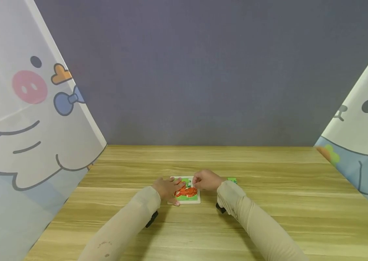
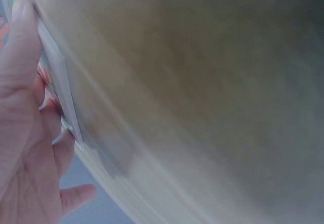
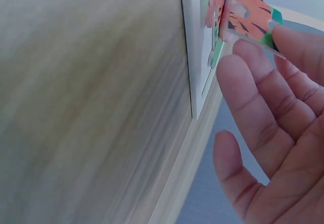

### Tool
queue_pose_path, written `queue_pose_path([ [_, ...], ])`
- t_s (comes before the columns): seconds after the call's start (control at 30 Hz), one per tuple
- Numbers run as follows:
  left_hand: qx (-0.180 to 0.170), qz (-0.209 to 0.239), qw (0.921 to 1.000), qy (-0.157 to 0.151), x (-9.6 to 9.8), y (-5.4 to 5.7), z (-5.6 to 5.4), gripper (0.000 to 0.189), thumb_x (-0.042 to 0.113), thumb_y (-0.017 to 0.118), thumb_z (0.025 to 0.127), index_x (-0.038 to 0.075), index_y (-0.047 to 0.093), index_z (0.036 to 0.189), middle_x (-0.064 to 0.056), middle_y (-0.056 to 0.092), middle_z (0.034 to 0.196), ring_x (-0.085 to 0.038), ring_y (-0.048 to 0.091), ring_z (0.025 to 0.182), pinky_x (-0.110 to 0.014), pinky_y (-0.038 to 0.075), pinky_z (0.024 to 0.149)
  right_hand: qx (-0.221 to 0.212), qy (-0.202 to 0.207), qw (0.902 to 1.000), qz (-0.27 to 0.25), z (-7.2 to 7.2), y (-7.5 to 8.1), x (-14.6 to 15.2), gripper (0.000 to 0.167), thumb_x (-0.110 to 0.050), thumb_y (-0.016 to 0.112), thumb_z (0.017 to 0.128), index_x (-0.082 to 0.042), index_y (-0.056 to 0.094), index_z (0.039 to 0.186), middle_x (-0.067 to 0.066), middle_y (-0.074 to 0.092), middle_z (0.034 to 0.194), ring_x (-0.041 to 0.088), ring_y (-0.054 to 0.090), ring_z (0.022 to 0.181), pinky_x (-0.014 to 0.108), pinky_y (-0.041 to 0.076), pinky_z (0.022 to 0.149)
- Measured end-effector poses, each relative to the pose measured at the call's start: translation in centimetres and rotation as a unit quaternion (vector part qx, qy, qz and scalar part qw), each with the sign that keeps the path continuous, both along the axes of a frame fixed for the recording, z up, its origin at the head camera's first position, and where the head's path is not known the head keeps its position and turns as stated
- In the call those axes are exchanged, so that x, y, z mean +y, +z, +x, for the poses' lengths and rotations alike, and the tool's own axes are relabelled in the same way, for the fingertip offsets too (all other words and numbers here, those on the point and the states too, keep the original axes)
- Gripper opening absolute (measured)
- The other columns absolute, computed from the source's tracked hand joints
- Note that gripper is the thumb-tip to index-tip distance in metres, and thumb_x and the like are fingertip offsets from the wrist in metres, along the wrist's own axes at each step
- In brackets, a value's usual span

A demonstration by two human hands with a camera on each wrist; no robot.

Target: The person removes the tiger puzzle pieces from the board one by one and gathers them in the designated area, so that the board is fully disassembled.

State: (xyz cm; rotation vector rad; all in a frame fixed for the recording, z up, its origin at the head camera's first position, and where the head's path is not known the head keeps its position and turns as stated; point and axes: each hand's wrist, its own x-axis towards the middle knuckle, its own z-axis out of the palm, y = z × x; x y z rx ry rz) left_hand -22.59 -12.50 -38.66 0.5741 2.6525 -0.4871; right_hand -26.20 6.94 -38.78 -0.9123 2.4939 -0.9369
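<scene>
Behind the wood-grain table (image 1: pixel 269 224), a dark grey backdrop (image 1: pixel 210 72) is seen, flanked by cartoon-printed panels (image 1: pixel 11 32). On the tabletop a white-bordered puzzle tray (image 1: pixel 185 202) is laid flat, its near rim set roughly parallel to the table's back edge; which of its sides is longer cannot be told from this slant. Within it, an orange striped animal picture (image 1: pixel 187 192) is stretched left to right across green.

The tray's left part is covered by the left hand (image 1: pixel 167 187), whose fingers are spread over it with nothing grasped, the thumb being laid at the near rim. By the right hand (image 1: pixel 205 180) an orange, black-striped puzzle piece (image 3: pixel 248 14) is pinched at one corner, thumb against fingers. It is held at the tray, its face angled away from the tray's plane; its long axis cannot be made out. Beyond the right wrist, a green piece (image 1: pixel 232 179) is partly hidden.
</scene>
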Motion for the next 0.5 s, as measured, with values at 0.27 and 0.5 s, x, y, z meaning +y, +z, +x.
queue_pose_path([
  [0.27,0.008,0.01,0.9999,0.0,-0.3,-0.3,0.3,0.086,0.067,0.052,0.079,0.033,0.02,0.152,0.012,0.018,0.155,-0.013,0.024,0.139,-0.043,0.03,0.107,0.014,-0.004,0.9996,-0.026,-0.5,-0.5,1.3,0.009,-0.002,0.059,0.088,-0.006,0.066,0.088,-0.002,0.063,0.078,0.011,0.056,0.065,0.028,0.048,0.06],
  [0.5,0.009,0.005,0.9999,-0.001,-0.3,-0.1,0.4,0.087,0.066,0.051,0.079,0.034,0.017,0.152,0.013,0.016,0.155,-0.011,0.022,0.139,-0.042,0.028,0.108,0.011,-0.023,0.9985,-0.048,-0.3,-0.4,3.1,0.013,0.0,0.056,0.087,-0.004,0.068,0.089,-0.002,0.065,0.079,0.011,0.053,0.064,0.029,0.047,0.061],
])
